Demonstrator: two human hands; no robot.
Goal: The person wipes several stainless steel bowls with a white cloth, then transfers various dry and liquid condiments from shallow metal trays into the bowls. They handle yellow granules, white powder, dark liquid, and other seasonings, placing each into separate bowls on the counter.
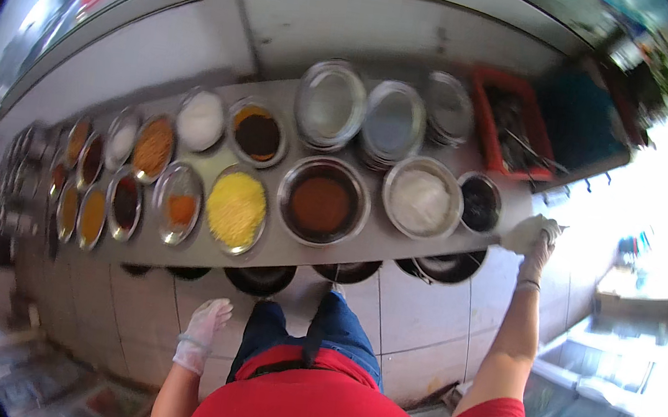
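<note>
At the right end of the steel table (250, 267), my right hand (544, 239) wears a thin glove and grips a whitish cloth (520, 234), blurred by motion. Nearest to it on the tabletop is a small metal bowl with dark contents (479, 203). Left of that stands a bowl of white powder or paste (419, 199), then a larger bowl of reddish-brown liquid (322, 204). My left hand (204, 330), in a clear plastic glove, hangs beside my left leg, in front of the table, and holds nothing. An oval dish of yellow grated food (237, 210) lies beyond it.
Several dishes of spices and sauces, such as a brown crumbly one (153, 148), fill the left side. Stacked metal plates (330, 105) stand at the back, beside a red basket of utensils (513, 124). Black pans (450, 267) sit below the table over the tiled floor (420, 321).
</note>
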